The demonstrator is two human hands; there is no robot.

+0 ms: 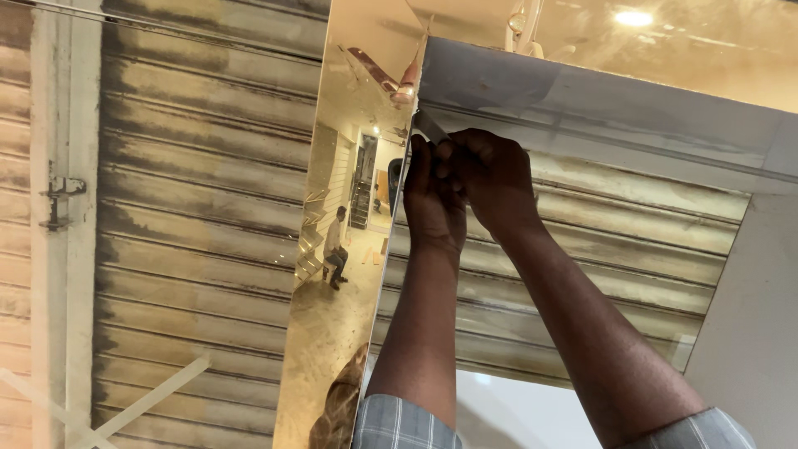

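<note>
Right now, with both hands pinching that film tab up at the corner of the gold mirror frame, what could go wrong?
1. The film tab looks thin; pinched between the left hand and right hand, it may tear off short.
2. The fingers sit right at the corner edge of the gold mirror panel; a slip could smear or scratch its reflective face.
3. Both arms are raised overhead, so control may be weaker.

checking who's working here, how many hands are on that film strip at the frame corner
2: left hand and right hand, pressed together at the frame's upper-left corner, pinching the film strip.
</note>
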